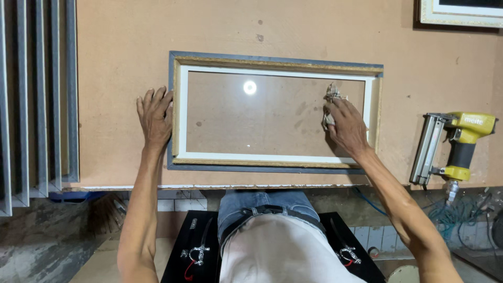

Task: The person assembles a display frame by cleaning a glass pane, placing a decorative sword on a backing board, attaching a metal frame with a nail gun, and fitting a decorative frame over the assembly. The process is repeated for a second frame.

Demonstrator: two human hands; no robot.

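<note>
A rectangular picture frame point(275, 65) with a grey outer edge, gold band and white inner border lies flat on the brown worktable point(120, 47). A glass pane point(246, 115) fills it and reflects a ceiling light. My left hand point(155, 118) rests flat on the frame's left edge, fingers spread. My right hand point(346, 127) presses a crumpled pale cloth point(331, 97) against the glass near the frame's right end.
A yellow and silver nail gun point(451, 147) lies on the table at the right, its hose and blue cable hanging below the edge. Grey frame mouldings point(39, 99) lean at the left. Another framed picture point(461, 13) sits at the top right. Black panels with small ornate swords point(196, 254) lie on the floor.
</note>
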